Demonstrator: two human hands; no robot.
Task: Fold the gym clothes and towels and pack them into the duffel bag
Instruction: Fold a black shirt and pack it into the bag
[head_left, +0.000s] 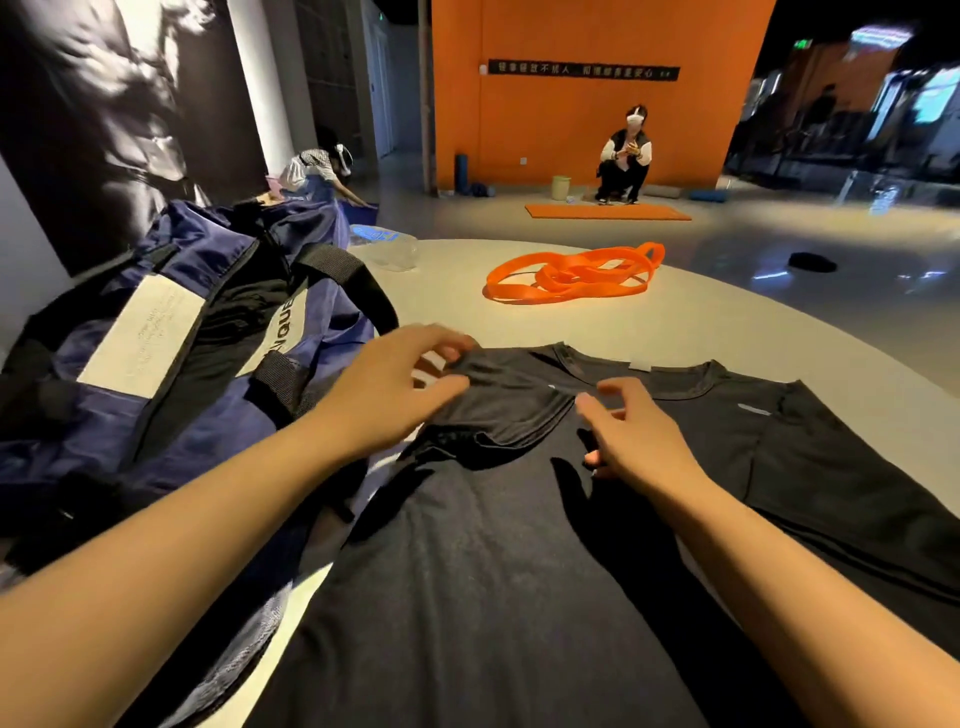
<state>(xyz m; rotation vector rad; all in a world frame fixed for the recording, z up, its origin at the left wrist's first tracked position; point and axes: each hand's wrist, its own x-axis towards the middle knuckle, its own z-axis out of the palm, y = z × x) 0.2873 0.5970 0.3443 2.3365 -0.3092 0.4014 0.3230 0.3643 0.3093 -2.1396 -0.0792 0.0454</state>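
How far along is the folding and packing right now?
Early. Done: the left sleeve lies folded in over the black shirt. In hand: the left hand pinches that sleeve; the right hand hovers open. Left: the rest of the fold, then packing into the duffel bag.

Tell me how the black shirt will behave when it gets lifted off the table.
The black shirt will probably go limp and drape, since its sleeve already bunches where the left hand pinches it. It looks thin, so likely light. Its smooth sheen suggests it may slide on the table.
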